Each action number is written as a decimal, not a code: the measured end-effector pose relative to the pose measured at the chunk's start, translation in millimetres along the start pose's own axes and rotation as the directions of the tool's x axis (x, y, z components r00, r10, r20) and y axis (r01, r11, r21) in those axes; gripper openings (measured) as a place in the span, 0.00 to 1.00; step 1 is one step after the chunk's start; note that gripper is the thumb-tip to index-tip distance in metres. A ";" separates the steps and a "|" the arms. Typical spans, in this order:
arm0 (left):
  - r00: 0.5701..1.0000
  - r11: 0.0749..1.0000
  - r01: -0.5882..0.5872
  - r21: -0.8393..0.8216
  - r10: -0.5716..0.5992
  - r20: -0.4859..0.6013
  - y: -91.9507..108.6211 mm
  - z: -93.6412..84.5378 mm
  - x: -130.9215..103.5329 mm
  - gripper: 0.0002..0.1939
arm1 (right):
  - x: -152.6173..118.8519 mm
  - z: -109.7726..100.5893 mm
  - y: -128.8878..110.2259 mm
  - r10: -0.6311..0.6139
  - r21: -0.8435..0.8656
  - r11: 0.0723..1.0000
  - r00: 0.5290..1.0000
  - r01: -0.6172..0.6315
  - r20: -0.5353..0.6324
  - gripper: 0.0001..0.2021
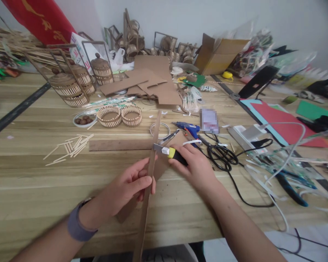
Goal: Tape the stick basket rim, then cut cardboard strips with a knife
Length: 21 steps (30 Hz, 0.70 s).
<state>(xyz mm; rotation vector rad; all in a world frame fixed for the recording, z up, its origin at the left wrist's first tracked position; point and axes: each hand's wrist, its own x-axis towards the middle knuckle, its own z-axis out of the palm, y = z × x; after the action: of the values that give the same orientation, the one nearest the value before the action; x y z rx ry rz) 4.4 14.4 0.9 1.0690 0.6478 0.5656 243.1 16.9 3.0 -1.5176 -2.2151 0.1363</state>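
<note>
A long, narrow cardboard strip [145, 218] stands on edge in my left hand [132, 182], pinched between thumb and fingers. My right hand [198, 167] is closed around a utility knife [178, 157] with a yellow and black handle. Its blade meets the strip a little beyond my left fingers; whether it has cut in cannot be made out. Under the strip lies a larger cardboard piece [161, 165], partly covered by my hands. Another cardboard strip [117, 145] lies flat to the left, its right end near the blade.
Left are loose sticks [78, 147], a bowl [74, 123] of brown balls and two round slatted baskets [109, 122]. Beside my right hand lie scissors [222, 155], a blue glue gun [186, 126] and cables. Cardboard sheets [153, 65] and lidded baskets [68, 89] stand farther back.
</note>
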 end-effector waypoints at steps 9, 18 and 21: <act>0.997 0.996 -0.018 0.090 0.025 -0.078 -2.9 -0.9 2.9 0.20 | -3.9 7.5 -12.0 -0.153 0.030 0.988 0.985 0.152 0.073 0.25; 1.000 1.000 -0.002 -0.013 0.002 -0.024 1.7 -2.0 2.6 0.27 | -2.4 8.1 -1.5 -0.148 -0.027 0.989 0.989 0.149 0.021 0.25; 1.000 0.999 0.000 -0.048 -0.001 -0.008 1.9 -0.8 0.9 0.30 | -0.8 5.5 2.8 -0.086 -0.012 0.996 0.996 0.087 0.010 0.23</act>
<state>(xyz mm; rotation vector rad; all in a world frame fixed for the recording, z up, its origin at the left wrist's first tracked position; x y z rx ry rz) 4.2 16.2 2.3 1.0218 0.6387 0.5825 243.5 18.2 -3.1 -1.4274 -2.2888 0.1029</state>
